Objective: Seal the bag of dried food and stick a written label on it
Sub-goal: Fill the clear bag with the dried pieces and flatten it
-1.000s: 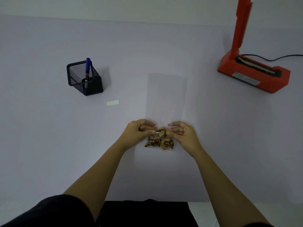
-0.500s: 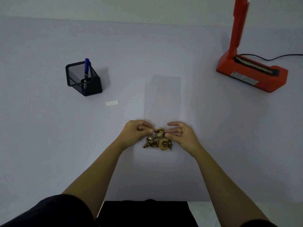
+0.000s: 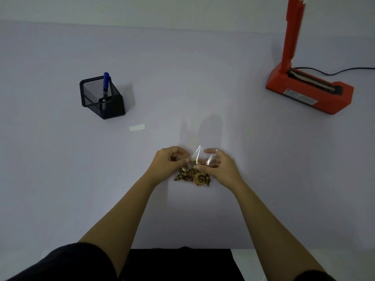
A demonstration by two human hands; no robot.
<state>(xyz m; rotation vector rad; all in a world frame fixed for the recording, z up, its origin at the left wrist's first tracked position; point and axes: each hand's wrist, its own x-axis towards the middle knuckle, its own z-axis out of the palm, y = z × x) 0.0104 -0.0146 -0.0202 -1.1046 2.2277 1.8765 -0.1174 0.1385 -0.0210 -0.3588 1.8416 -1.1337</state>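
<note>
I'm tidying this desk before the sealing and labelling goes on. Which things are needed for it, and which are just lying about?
Needed:
clear plastic bag of dried food, pinched by left hand and right hand
red heat sealer with raised arm
small white blank label
blue marker pen

Just there:
black mesh pen holder, only storing the marker

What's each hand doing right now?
Left hand: fingers pinched shut on the bag of dried food.
Right hand: fingers curled on the same bag.

Glossy clear plastic bag (image 3: 199, 157), black wire-mesh metal pen holder (image 3: 101, 97), smooth matt table (image 3: 203, 78).
</note>
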